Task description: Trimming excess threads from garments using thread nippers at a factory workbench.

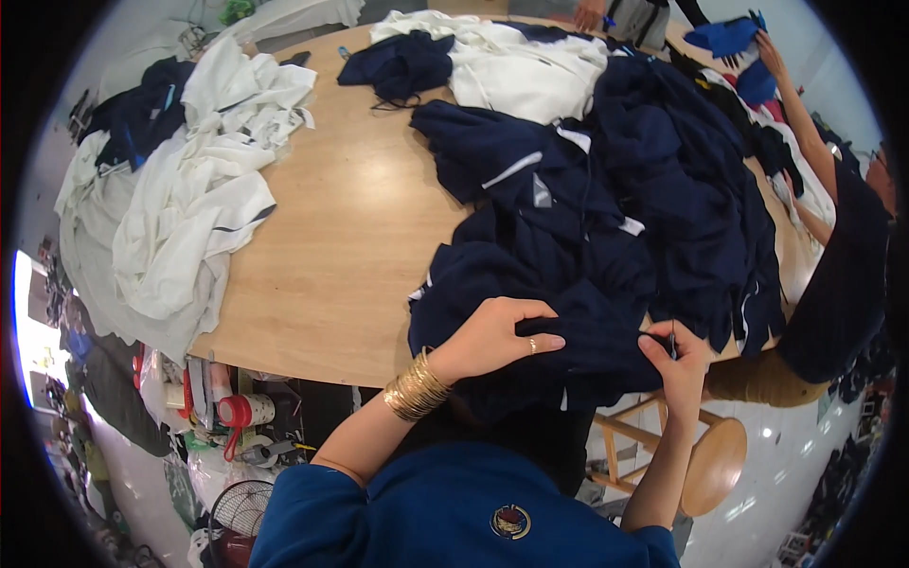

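A navy garment (592, 327) lies bunched at the table's near edge, part of it hanging over. My left hand (497, 339), with gold bangles at the wrist and a ring, is closed on its cloth; some fingertips are hidden in the folds. At the garment's right end, my right hand (680, 360) is closed around small dark thread snips (673, 345), their thin point upward. Its thumb and fingers are also at the cloth's edge. More navy garments (663, 142) with white labels are heaped just beyond.
White garments (180, 227) cover the table's left side; another white pile (525, 71) lies at the back. The wooden table (331, 218) shows between. A wooden stool (715, 464) stands below right. At the right, a co-worker (838, 256) lifts a blue piece (724, 38). A fan (241, 511) is lower left.
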Demonstrator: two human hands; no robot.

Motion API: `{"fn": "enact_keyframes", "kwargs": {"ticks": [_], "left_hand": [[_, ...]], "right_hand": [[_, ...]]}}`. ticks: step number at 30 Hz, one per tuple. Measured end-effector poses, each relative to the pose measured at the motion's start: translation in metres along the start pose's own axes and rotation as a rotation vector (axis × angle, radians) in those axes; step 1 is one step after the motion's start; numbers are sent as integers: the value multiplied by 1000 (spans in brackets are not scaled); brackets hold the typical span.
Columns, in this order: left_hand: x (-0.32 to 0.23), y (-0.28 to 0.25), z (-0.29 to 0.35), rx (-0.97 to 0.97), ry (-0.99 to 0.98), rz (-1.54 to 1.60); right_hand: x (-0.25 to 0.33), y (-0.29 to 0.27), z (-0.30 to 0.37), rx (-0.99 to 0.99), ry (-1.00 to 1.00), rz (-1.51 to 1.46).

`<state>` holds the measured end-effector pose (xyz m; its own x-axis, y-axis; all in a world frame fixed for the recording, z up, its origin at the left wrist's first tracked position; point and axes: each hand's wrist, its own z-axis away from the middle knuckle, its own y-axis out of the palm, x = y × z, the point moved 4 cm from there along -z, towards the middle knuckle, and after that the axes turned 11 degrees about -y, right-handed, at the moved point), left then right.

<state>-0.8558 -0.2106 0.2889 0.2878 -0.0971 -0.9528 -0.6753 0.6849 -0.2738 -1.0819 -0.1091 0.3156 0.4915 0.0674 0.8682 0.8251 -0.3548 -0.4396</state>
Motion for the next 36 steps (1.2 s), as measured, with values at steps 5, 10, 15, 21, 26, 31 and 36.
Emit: {"fn": "enact_keyframes", "kwargs": {"ticks": [5, 10, 15, 21, 26, 31, 36], "left_hand": [[-1, 6, -1, 187, -129, 178], [5, 7, 4, 236, -288, 393], [-3, 10, 5, 227, -281, 541], [-19, 15, 2, 180, -184, 362], [-17, 22, 6, 293, -172, 577], [-13, 28, 0, 353, -117, 706], [-14, 26, 2, 341, -135, 743]], "right_hand": [[4, 3, -2, -2, -40, 132], [8, -1, 4, -41, -57, 129], [14, -15, 11, -68, -26, -141], [11, -4, 13, -39, 7, -60], [4, 19, 10, 31, -44, 8], [-6, 51, 16, 41, 108, -134], [3, 43, 13, 15, 21, -86]]}}
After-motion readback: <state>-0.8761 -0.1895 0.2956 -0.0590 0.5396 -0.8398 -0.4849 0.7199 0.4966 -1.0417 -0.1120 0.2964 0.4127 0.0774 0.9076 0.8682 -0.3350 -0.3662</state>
